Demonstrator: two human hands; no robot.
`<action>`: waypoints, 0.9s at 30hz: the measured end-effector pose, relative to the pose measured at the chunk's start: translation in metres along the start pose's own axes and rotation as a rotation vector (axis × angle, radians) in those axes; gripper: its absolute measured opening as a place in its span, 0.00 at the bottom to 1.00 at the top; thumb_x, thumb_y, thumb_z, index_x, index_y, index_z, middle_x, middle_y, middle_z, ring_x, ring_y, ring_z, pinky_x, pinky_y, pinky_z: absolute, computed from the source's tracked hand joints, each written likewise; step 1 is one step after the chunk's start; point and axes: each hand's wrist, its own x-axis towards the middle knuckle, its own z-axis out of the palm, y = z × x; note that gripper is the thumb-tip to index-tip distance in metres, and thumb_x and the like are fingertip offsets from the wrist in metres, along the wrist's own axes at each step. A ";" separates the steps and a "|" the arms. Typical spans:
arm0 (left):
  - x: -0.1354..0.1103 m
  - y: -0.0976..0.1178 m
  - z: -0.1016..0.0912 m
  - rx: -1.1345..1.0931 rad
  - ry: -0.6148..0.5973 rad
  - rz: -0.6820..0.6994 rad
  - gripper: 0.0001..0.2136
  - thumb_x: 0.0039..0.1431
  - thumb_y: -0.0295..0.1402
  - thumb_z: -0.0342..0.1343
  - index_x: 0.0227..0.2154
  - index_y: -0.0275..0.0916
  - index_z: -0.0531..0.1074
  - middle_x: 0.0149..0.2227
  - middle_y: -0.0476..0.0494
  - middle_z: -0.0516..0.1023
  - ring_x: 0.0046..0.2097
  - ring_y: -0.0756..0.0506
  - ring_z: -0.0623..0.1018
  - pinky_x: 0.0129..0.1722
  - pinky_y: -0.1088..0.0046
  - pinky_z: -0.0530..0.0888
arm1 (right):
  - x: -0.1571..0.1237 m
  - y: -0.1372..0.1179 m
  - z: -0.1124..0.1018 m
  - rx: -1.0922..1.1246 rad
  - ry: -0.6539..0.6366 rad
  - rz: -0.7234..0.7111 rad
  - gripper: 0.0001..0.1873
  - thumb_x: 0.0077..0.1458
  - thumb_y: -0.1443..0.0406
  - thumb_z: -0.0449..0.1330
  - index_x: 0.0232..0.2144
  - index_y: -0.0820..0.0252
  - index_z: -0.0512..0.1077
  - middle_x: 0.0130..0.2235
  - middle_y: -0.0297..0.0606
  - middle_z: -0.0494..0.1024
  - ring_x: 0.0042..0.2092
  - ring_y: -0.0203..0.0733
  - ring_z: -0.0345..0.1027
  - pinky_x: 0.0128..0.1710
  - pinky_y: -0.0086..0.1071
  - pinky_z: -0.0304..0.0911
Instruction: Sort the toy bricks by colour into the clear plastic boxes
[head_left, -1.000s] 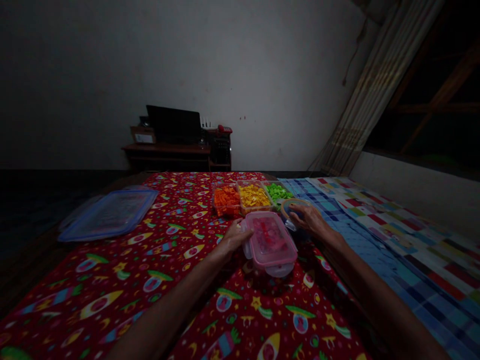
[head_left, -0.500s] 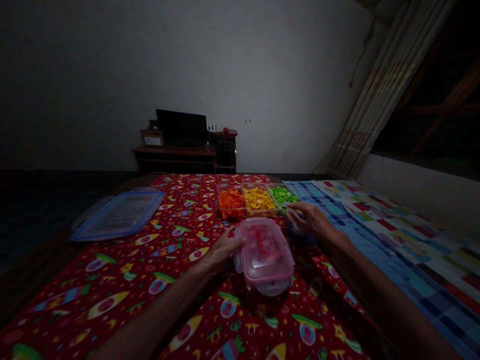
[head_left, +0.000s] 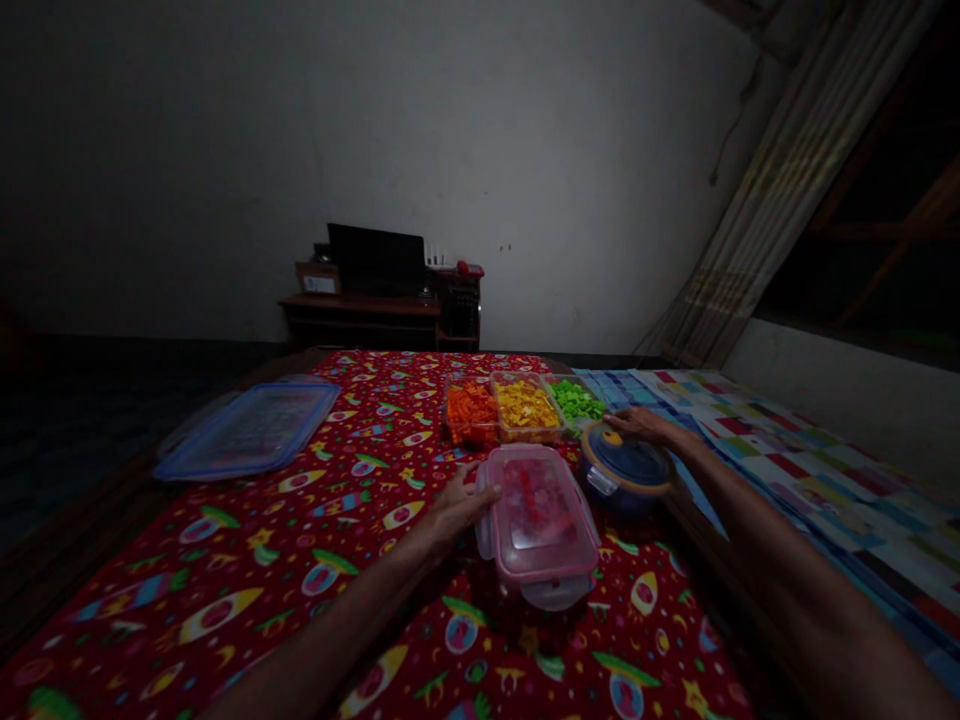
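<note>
A rectangular food container with a pink-rimmed clear lid (head_left: 541, 515) lies in front of me, with red contents showing through. My left hand (head_left: 463, 503) is closed on its left side, the thumb over the lid's edge. To the right sits a round food container with a dark blue lid (head_left: 628, 455), an orange rim and clear clips. My right hand (head_left: 641, 427) grips the far edge of its lid; some fingertips are hidden. Just behind stand clear boxes of orange pieces (head_left: 472, 405), yellow pieces (head_left: 525, 404) and green pieces (head_left: 576, 400).
A red patterned cloth (head_left: 300, 590) covers the surface. Blue-rimmed clear lids (head_left: 251, 430) lie at the left. A checked blanket (head_left: 810, 450) spreads along the right side. Against the wall, a low desk (head_left: 360, 305) bears a black monitor (head_left: 376, 258).
The round container has come into clear view beside the pink-lidded one, with my right hand moved slightly right on it. My left hand keeps its hold. The view has shifted a little.
</note>
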 end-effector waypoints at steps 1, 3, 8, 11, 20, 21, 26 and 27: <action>0.000 0.000 0.000 -0.004 -0.001 -0.006 0.44 0.38 0.43 0.71 0.59 0.38 0.58 0.38 0.39 0.81 0.35 0.41 0.81 0.33 0.68 0.77 | -0.004 0.000 0.000 0.034 -0.038 0.009 0.36 0.52 0.38 0.47 0.23 0.61 0.76 0.23 0.39 0.77 0.25 0.39 0.68 0.24 0.29 0.62; 0.000 0.000 0.000 -0.010 -0.003 -0.011 0.44 0.38 0.44 0.71 0.58 0.38 0.59 0.37 0.39 0.81 0.34 0.41 0.81 0.32 0.68 0.77 | -0.009 0.000 0.000 0.058 -0.078 0.017 0.36 0.51 0.37 0.47 0.24 0.61 0.75 0.24 0.39 0.76 0.25 0.40 0.68 0.24 0.29 0.61; -0.004 -0.001 0.004 -0.018 -0.034 -0.008 0.41 0.39 0.44 0.70 0.56 0.38 0.60 0.40 0.38 0.80 0.37 0.40 0.81 0.37 0.67 0.76 | -0.011 0.000 -0.001 0.034 -0.111 0.065 0.33 0.52 0.39 0.49 0.25 0.61 0.75 0.26 0.39 0.76 0.26 0.40 0.67 0.26 0.30 0.60; -0.003 0.001 0.003 0.085 -0.016 0.005 0.34 0.43 0.46 0.66 0.52 0.38 0.63 0.39 0.39 0.80 0.38 0.40 0.80 0.37 0.66 0.75 | -0.008 -0.003 -0.001 -0.011 -0.101 0.055 0.30 0.55 0.44 0.48 0.24 0.62 0.74 0.25 0.40 0.76 0.26 0.39 0.65 0.25 0.29 0.57; 0.059 0.060 -0.053 0.640 0.564 0.282 0.09 0.55 0.39 0.52 0.28 0.39 0.69 0.28 0.43 0.75 0.35 0.42 0.75 0.33 0.70 0.68 | -0.017 -0.047 -0.008 -0.072 0.216 -0.219 0.27 0.61 0.50 0.43 0.29 0.62 0.73 0.25 0.39 0.73 0.26 0.37 0.62 0.25 0.29 0.52; 0.068 0.063 -0.056 0.633 0.548 0.254 0.10 0.54 0.39 0.52 0.24 0.39 0.69 0.24 0.45 0.73 0.32 0.42 0.75 0.30 0.72 0.67 | -0.018 -0.053 -0.008 -0.060 0.222 -0.245 0.28 0.61 0.49 0.43 0.30 0.62 0.74 0.25 0.39 0.73 0.26 0.37 0.62 0.25 0.29 0.53; 0.092 0.061 -0.058 0.555 0.447 0.183 0.15 0.50 0.39 0.56 0.14 0.40 0.63 0.12 0.51 0.62 0.19 0.49 0.68 0.20 0.77 0.59 | -0.023 -0.079 -0.002 0.006 0.213 -0.309 0.26 0.62 0.51 0.44 0.33 0.62 0.75 0.26 0.39 0.75 0.25 0.36 0.63 0.26 0.28 0.54; 0.092 0.060 -0.059 0.531 0.436 0.185 0.15 0.49 0.39 0.57 0.14 0.39 0.62 0.12 0.52 0.62 0.19 0.50 0.66 0.20 0.77 0.59 | -0.024 -0.082 0.000 0.017 0.207 -0.329 0.25 0.62 0.53 0.45 0.33 0.63 0.75 0.27 0.39 0.75 0.26 0.36 0.64 0.26 0.28 0.54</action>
